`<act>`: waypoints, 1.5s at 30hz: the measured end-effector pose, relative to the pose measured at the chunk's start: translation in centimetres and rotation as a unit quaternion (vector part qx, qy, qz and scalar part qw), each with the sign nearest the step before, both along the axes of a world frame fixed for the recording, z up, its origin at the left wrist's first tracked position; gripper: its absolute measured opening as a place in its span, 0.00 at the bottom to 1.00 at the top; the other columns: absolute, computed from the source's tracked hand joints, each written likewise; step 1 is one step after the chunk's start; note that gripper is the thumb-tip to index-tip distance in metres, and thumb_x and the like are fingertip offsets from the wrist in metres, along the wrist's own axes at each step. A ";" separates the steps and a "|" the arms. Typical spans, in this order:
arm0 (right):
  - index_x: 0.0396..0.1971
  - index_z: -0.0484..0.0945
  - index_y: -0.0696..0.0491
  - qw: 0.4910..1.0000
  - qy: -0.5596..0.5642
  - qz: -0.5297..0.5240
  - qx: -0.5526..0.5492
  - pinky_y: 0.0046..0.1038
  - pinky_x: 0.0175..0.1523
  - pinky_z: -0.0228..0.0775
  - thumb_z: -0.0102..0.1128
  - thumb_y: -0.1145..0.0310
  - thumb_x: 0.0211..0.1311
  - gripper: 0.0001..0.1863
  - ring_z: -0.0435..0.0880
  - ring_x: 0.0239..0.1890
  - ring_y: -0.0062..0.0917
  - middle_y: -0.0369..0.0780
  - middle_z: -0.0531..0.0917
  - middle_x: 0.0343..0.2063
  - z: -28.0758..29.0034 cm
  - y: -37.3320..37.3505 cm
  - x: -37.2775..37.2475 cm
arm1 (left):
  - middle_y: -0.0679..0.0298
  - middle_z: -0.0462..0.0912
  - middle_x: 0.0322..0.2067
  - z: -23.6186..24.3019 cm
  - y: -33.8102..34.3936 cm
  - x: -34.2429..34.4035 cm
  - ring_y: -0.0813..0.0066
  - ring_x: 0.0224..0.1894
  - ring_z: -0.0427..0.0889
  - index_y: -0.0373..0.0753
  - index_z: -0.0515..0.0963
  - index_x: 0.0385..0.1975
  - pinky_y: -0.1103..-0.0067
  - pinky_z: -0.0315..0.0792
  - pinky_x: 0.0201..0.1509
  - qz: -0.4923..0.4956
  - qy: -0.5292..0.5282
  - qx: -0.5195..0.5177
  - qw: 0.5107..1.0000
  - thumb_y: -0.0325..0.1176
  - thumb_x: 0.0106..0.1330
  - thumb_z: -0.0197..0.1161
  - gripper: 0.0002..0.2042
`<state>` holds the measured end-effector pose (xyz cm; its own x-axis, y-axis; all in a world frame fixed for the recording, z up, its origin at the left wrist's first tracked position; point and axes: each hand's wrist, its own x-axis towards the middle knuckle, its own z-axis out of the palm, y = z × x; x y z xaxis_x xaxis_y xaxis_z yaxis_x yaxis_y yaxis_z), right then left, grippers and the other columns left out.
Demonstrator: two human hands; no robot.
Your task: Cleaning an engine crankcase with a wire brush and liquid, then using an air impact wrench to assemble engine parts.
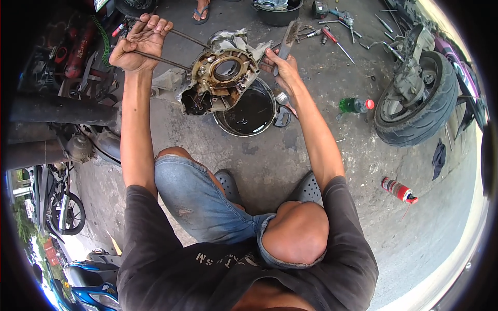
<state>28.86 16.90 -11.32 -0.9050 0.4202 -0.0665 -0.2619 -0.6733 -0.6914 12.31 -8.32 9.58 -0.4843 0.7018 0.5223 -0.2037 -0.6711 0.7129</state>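
Observation:
An engine crankcase half (205, 78), oily and metallic with a round bearing opening, is held up over a round pan (274, 111) of dark liquid. Two long studs (174, 62) stick out of it toward the left. My left hand (142, 44) is closed around these studs. In my right hand (282, 67) is a brush (288, 41) with a flat handle, its bristles pointing up and away. The fingers of that hand also reach the right edge of the crankcase; whether they grip it is hard to tell.
A green bottle with red cap (355, 105), a wheel (415, 103) and a red spray can (398, 189) lie to the right. Several tools (337, 41) are spread at the far right, near a black basin (280, 14). Another person's foot (201, 11) shows at the top.

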 end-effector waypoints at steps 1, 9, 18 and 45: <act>0.30 0.71 0.48 1.000 0.003 0.001 -0.005 0.33 0.40 0.80 0.68 0.70 0.57 0.11 0.81 0.36 0.22 0.40 0.83 0.37 0.2 -0.1 -0.3 | 0.58 0.68 0.31 0.0 0.0 0.0 0.63 0.38 0.67 0.27 0.73 0.40 0.66 0.60 0.56 -0.022 -0.013 0.008 1.000 0.37 0.28 0.50 0.32; 0.29 0.69 0.48 0.989 0.072 -0.063 -0.116 0.26 0.36 0.79 0.65 0.74 0.59 0.11 0.84 0.38 0.24 0.44 0.84 0.37 3.9 -1.8 -0.3 | 0.50 0.77 0.34 -0.8 -3.3 -2.2 0.55 0.39 0.73 0.28 0.79 0.40 0.60 0.66 0.58 0.008 -0.079 0.068 0.995 0.37 0.30 0.49 0.32; 0.27 0.70 0.50 0.979 0.067 -0.154 0.119 0.22 0.28 0.67 0.71 0.82 0.49 0.16 0.79 0.27 0.19 0.40 0.84 0.29 9.4 -2.1 1.5 | 0.57 0.70 0.15 -7.9 -5.0 -3.0 0.63 0.20 0.70 0.26 0.76 0.36 0.72 0.70 0.30 0.379 -0.343 -0.010 0.859 0.36 0.37 0.47 0.25; 0.22 0.69 0.53 0.947 0.005 -0.120 0.297 0.20 0.30 0.77 0.80 0.76 0.39 0.21 0.77 0.24 0.13 0.33 0.78 0.22 10.6 -7.6 1.9 | 0.61 0.60 0.18 -23.7 -10.7 -4.1 0.70 0.20 0.61 0.39 0.59 0.26 0.74 0.60 0.24 0.386 -0.489 -0.208 0.754 0.32 0.61 0.40 0.05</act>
